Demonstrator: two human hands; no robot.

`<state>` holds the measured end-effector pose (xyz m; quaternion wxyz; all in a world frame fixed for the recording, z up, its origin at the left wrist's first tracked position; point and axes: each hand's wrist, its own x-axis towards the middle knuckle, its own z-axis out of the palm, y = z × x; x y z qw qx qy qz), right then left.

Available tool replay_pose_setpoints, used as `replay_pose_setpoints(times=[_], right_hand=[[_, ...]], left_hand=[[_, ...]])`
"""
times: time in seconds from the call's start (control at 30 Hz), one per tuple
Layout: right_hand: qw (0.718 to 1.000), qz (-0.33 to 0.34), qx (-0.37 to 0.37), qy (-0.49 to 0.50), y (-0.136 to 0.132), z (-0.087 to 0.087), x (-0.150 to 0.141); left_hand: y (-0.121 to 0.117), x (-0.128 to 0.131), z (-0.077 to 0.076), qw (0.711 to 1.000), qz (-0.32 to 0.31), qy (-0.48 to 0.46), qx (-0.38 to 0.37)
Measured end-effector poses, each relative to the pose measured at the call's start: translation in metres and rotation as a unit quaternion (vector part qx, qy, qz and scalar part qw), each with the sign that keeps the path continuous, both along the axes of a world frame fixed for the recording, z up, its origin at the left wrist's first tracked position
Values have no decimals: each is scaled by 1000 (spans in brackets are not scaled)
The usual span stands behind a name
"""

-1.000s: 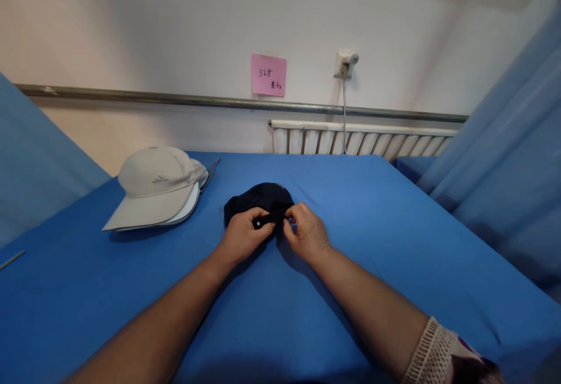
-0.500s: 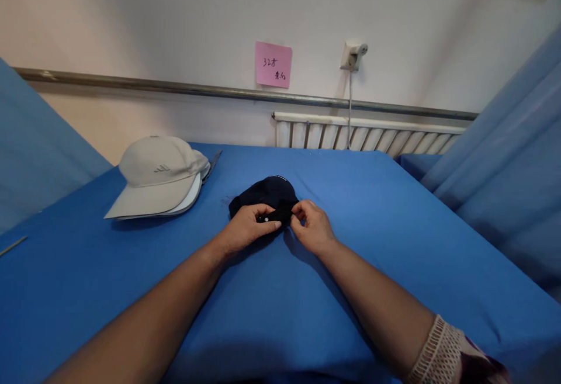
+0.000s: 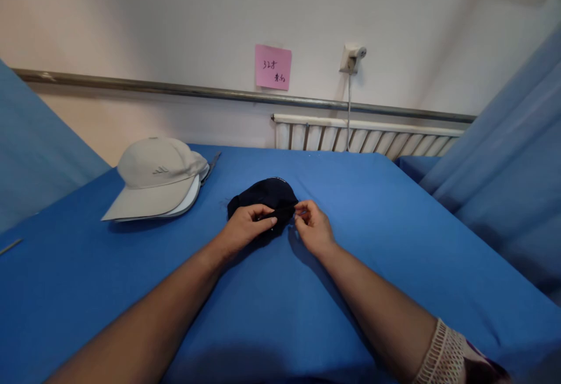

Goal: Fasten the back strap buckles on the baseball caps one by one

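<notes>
A dark navy or black cap [image 3: 274, 192] rests on the blue-covered table in front of me, its crown toward the wall. My left hand [image 3: 248, 226] grips the cap's near edge between thumb and fingers. At the right end of that edge, my right hand [image 3: 314, 226] pinches the dark fabric with thumb and fingertips. The part of the cap under my left fingers is hidden. Farther left lies a stack of caps, with a beige cap [image 3: 153, 165] on top and a whitish brim [image 3: 186, 204] showing beneath it.
The blue cloth [image 3: 372, 208] covers the table. A thin stick [image 3: 10, 246] lies at its left edge. Behind are a radiator [image 3: 333, 134], a metal rail [image 3: 175, 87], a pink note [image 3: 273, 67] and a plugged socket [image 3: 352, 58]. Blue curtains [image 3: 517, 138] hang at both sides.
My right hand has shifted slightly to the right, drawing the cap's edge straighter. The small light spot beside my left thumb is now covered. The stacked caps stay put.
</notes>
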<state>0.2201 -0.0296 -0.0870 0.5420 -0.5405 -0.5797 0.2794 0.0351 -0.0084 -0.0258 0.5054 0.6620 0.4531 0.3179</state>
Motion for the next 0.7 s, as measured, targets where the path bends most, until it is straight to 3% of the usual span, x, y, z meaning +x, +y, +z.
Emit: replay_pose_setpoints(times=[0.2, 0.4, 0.53, 0.7], right_hand=[[994, 52, 74, -62, -3, 8, 0], [986, 18, 95, -136, -3, 14, 3], [978, -47, 75, -187, -7, 19, 0], [974, 9, 98, -206, -15, 24, -3]], left_hand=[[-4, 2, 0, 981, -15, 107, 159], [-12, 2, 1, 925, -13, 201, 322], [-12, 0, 1, 892, 6, 199, 406], [-12, -1, 3, 867, -5, 197, 459]])
